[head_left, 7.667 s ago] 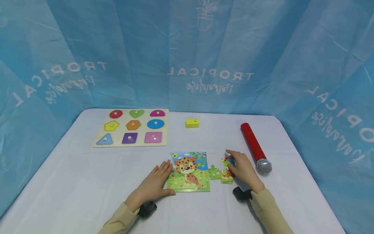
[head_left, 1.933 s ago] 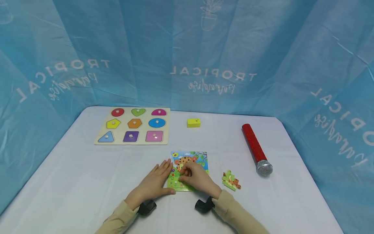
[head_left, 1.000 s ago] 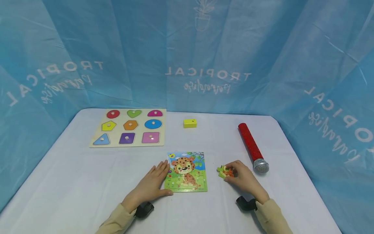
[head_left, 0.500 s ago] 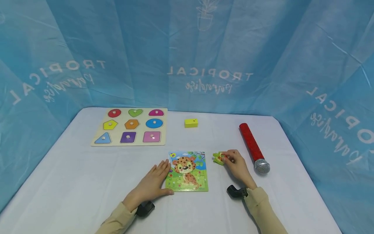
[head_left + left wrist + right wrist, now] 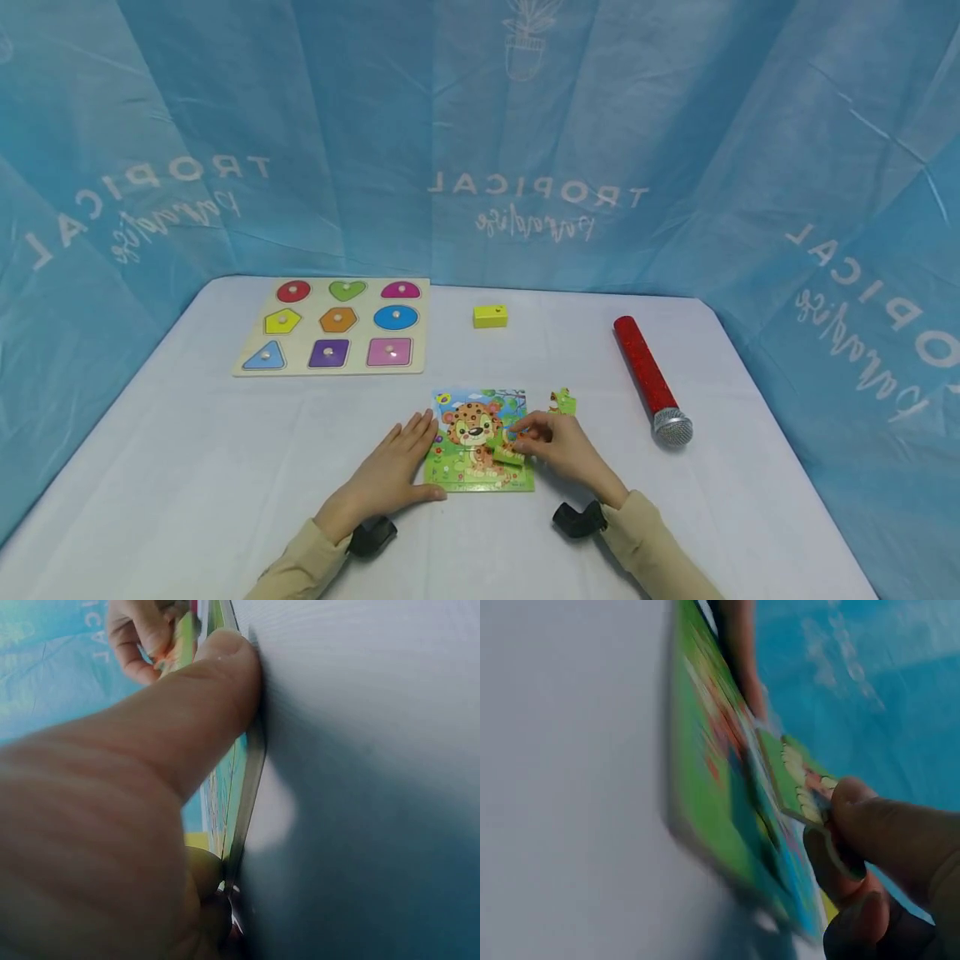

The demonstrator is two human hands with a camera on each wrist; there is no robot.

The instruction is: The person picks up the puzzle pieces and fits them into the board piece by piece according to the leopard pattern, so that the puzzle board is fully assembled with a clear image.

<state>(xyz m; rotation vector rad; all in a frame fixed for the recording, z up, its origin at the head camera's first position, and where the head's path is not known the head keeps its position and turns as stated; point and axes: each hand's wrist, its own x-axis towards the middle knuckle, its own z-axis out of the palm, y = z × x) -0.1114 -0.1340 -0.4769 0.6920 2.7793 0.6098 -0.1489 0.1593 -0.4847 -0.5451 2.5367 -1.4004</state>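
Note:
A square leopard jigsaw puzzle (image 5: 450,477) lies on the table in front of the person. The left hand (image 5: 386,475) rests along its left edge, fingers straight, thumb at the lower left corner. Over the puzzle's right half, the right hand (image 5: 562,454) pinches a puzzle piece (image 5: 507,451) between thumb and fingers. In the right wrist view this puzzle piece (image 5: 799,776) shows green with cream and orange parts, tilted above the puzzle's surface. Another green puzzle piece (image 5: 563,401) lies loose on the table beyond the right hand.
A wooden shape board (image 5: 356,333) with knobbed pieces lies at the back left. A small yellow block (image 5: 490,317) sits at the back middle. To the right lies a red microphone (image 5: 648,375) with a silver head. A blue curtain (image 5: 480,125) stands behind the white table (image 5: 187,467).
The right hand has carried a puzzle piece from the right of the puzzle leftward over it, leaving one loose piece behind. Several pieces lay there at first. The left hand has stayed put.

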